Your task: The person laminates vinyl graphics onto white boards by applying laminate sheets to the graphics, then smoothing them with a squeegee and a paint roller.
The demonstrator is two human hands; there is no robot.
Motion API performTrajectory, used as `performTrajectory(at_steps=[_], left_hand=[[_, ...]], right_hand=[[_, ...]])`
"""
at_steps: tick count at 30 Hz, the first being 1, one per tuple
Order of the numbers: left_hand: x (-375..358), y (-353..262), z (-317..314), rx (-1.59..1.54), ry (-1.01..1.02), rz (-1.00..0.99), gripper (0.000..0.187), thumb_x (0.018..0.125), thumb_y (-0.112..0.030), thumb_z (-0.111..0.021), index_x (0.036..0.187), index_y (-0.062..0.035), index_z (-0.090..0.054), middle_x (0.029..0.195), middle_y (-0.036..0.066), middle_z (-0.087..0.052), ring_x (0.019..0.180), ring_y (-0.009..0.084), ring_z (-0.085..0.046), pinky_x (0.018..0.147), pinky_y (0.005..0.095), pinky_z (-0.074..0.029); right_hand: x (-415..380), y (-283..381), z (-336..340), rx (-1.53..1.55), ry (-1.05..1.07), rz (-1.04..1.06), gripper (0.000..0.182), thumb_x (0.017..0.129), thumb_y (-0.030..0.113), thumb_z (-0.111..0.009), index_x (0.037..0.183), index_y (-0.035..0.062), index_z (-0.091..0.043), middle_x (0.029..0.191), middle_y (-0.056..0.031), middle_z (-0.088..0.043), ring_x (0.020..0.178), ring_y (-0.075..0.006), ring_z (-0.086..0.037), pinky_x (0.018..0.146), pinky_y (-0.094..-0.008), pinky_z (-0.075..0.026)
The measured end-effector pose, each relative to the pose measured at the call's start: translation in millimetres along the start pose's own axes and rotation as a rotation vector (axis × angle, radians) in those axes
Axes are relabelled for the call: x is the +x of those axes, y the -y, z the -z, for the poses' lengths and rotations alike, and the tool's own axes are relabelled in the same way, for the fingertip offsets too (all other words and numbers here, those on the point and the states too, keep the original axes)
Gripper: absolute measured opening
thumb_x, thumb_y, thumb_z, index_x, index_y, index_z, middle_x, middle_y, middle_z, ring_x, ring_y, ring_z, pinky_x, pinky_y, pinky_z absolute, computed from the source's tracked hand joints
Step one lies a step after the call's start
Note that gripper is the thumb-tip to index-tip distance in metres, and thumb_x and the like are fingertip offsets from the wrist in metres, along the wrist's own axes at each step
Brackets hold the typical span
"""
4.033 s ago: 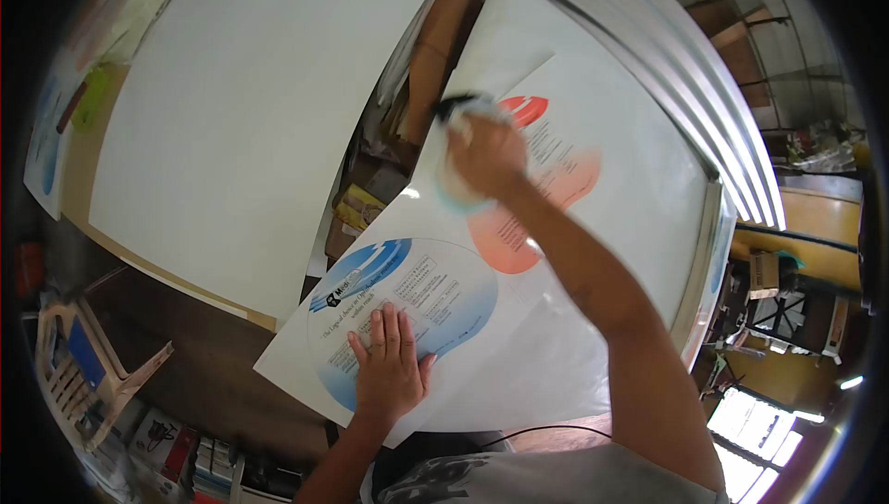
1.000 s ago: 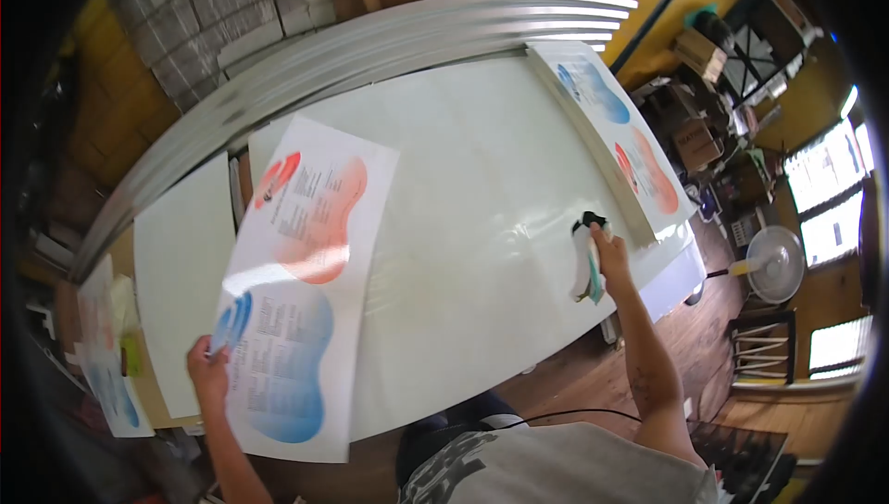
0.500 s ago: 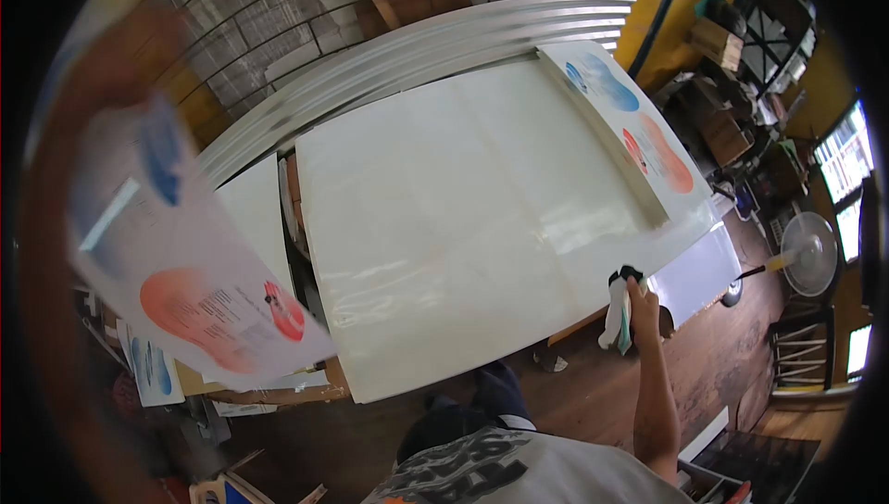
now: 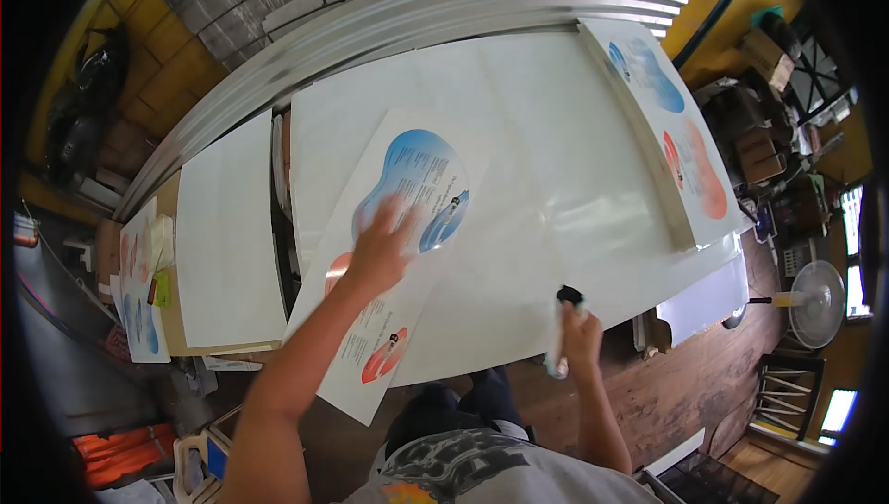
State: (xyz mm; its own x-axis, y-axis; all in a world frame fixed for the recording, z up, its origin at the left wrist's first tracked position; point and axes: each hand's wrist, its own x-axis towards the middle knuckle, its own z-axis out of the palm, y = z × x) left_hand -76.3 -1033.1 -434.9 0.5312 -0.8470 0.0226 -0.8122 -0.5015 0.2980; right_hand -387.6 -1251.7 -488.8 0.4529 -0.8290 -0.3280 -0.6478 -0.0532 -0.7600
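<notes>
A printed sheet (image 4: 394, 300) with blue and red rounded shapes and small text lies at a slant on the left part of a large white panel (image 4: 519, 161). Its lower corner hangs past the panel's near edge. Over the middle of this sheet is my left hand (image 4: 380, 249), fingers apart and blurred by motion, holding nothing. My right hand (image 4: 582, 342) is closed around a black-topped tool (image 4: 569, 296) near the panel's front edge. Something white hangs below that grip; its exact kind I cannot tell.
A stack of similar prints (image 4: 657, 124) rests along the panel's right side. Ridged metal sheets (image 4: 417, 18) run behind it. To the left lie a plain white board (image 4: 231, 235) and more prints (image 4: 141, 286). A fan (image 4: 817, 303) stands at the right.
The printed sheet, raised at the far left before, now lies on the panel. My left hand has come down onto it from the left. My right hand has moved left with the black-topped tool.
</notes>
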Motion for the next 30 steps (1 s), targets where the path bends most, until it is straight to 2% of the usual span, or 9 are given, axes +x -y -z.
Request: performTrajectory(at_steps=[3, 4, 7, 9, 10, 14, 20, 26, 30], left_hand=[[-140.8, 47.3, -34.4, -0.019, 0.054, 0.426, 0.092, 0.080, -0.026, -0.074, 0.154, -0.0063, -0.024, 0.158, 0.030, -0.016, 0.146, 0.0487, -0.016, 0.115, 0.0662, -0.011], [-177.6, 51.1, -46.3, 0.012, 0.081, 0.528, 0.092, 0.082, -0.026, -0.072, 0.155, -0.0053, -0.021, 0.158, 0.030, -0.015, 0.146, 0.0504, -0.014, 0.114, 0.0668, -0.010], [-222.0, 52.5, -84.8, 0.109, 0.105, 0.432, 0.085, 0.090, -0.033, -0.060, 0.155, -0.0001, -0.016, 0.158, 0.031, -0.013, 0.145, 0.0538, -0.011, 0.115, 0.0659, -0.010], [-220.1, 46.9, -98.4, 0.060, 0.021, 0.425, 0.081, 0.093, -0.035, -0.054, 0.154, 0.0029, -0.016, 0.158, 0.032, -0.014, 0.145, 0.0536, -0.011, 0.115, 0.0650, -0.009], [-220.4, 44.9, -104.0, 0.025, -0.069, 0.433, 0.079, 0.095, -0.038, -0.047, 0.153, 0.0059, -0.017, 0.158, 0.032, -0.014, 0.145, 0.0534, -0.011, 0.116, 0.0642, -0.009], [-221.3, 48.4, -97.3, 0.021, 0.046, 0.455, 0.080, 0.092, -0.036, -0.047, 0.151, 0.0101, -0.018, 0.157, 0.033, -0.014, 0.145, 0.0535, -0.012, 0.116, 0.0632, -0.008], [-221.2, 55.1, -100.3, -0.102, 0.145, 0.531, 0.086, 0.087, -0.034, -0.049, 0.150, 0.0130, -0.015, 0.157, 0.036, -0.012, 0.144, 0.0563, -0.009, 0.116, 0.0648, -0.003], [-222.9, 57.9, -107.1, -0.029, 0.150, 0.523, 0.083, 0.088, -0.039, -0.047, 0.147, 0.0150, -0.023, 0.155, 0.037, -0.018, 0.143, 0.0580, -0.014, 0.115, 0.0662, -0.007], [-217.0, 56.1, -99.8, -0.080, 0.147, 0.549, 0.083, 0.088, -0.037, -0.049, 0.147, 0.0139, -0.023, 0.155, 0.036, -0.018, 0.142, 0.0568, -0.016, 0.115, 0.0663, -0.007]], right_hand=[[-8.8, 54.7, -69.4, -0.306, 0.049, 0.244, 0.039, 0.088, 0.038, -0.068, 0.082, -0.0005, -0.067, 0.070, -0.0242, -0.066, 0.065, -0.0408, -0.066, 0.058, -0.0479, -0.049], [-19.0, 76.4, -94.8, -0.367, 0.075, 0.367, 0.038, 0.087, 0.039, -0.069, 0.083, 0.0013, -0.067, 0.069, -0.0217, -0.066, 0.065, -0.0408, -0.065, 0.059, -0.0489, -0.050], [-53.3, 99.0, -201.3, -0.269, 0.228, 0.862, 0.031, 0.083, 0.038, -0.071, 0.089, 0.0074, -0.068, 0.089, -0.0153, -0.070, 0.079, -0.0318, -0.068, 0.068, -0.0442, -0.053], [-83.3, 90.3, -270.3, -0.258, 0.404, 1.012, 0.024, 0.083, 0.032, -0.069, 0.085, 0.0076, -0.068, 0.087, -0.0139, -0.070, 0.080, -0.0309, -0.068, 0.075, -0.0440, -0.053], [-91.5, 92.4, -284.7, -0.408, 0.562, 1.015, 0.019, 0.079, 0.026, -0.068, 0.081, 0.0076, -0.067, 0.084, -0.0132, -0.069, 0.079, -0.0309, -0.068, 0.074, -0.0448, -0.053], [-62.5, 85.1, -296.8, -0.279, 0.486, 1.072, 0.016, 0.074, 0.022, -0.070, 0.077, 0.0080, -0.065, 0.077, -0.0117, -0.066, 0.073, -0.0311, -0.066, 0.068, -0.0446, -0.053], [105.0, 148.9, -270.9, -0.455, 0.195, 1.027, 0.030, 0.075, 0.024, -0.074, 0.098, 0.0056, -0.073, 0.085, -0.0172, -0.071, 0.076, -0.0330, -0.070, 0.066, -0.0438, -0.056], [288.6, 201.0, -278.0, -0.715, -0.014, 0.907, 0.033, 0.089, 0.040, -0.063, 0.102, 0.0113, -0.070, 0.089, -0.0195, -0.071, 0.083, -0.0400, -0.069, 0.074, -0.0503, -0.055], [300.7, 243.7, -284.2, -0.746, -0.133, 0.723, 0.043, 0.093, 0.048, -0.054, 0.099, 0.0083, -0.070, 0.091, -0.0228, -0.070, 0.088, -0.0421, -0.067, 0.082, -0.0508, -0.052]])
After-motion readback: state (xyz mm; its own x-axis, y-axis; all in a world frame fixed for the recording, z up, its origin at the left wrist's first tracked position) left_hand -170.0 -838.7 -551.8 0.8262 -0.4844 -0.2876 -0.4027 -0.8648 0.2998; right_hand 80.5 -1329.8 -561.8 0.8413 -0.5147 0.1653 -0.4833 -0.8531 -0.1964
